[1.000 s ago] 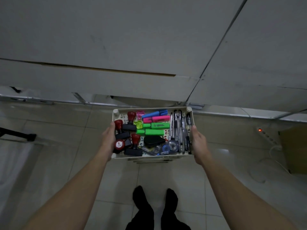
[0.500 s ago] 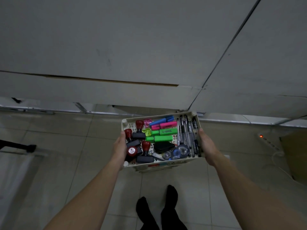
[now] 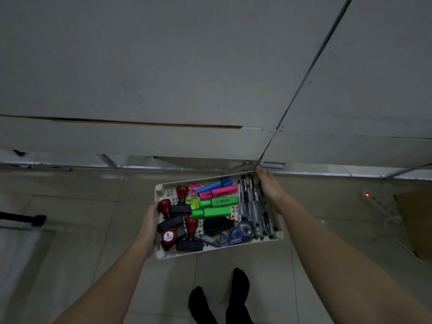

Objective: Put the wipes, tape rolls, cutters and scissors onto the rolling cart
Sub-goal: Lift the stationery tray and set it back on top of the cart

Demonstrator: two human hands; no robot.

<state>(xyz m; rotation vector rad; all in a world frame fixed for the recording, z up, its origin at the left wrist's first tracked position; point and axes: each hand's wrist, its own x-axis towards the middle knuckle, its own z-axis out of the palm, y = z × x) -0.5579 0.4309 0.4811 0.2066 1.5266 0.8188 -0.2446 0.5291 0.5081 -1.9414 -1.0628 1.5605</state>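
I hold a cream tray (image 3: 161,253) of stationery above the floor, just in front of the white tables. My left hand (image 3: 149,226) grips its left rim. My right hand (image 3: 268,185) grips the right rim near the far corner. Inside lie red-handled stamps (image 3: 182,195), green highlighters (image 3: 215,206), pink and blue ones, several pens (image 3: 251,204) and correction-tape dispensers (image 3: 243,231). No wipes, tape rolls, cutters, scissors or rolling cart show in this view.
Two white tabletops (image 3: 163,66) fill the upper view, meeting at a seam on the right. Below is tiled floor (image 3: 81,206) with my black-socked feet (image 3: 219,300). A power strip (image 3: 378,204) with a red light and a cardboard box (image 3: 416,220) sit at right.
The tray has shifted right and turned slightly, its right end swinging toward the table edge. My right hand slid forward along the rim to the far right corner.
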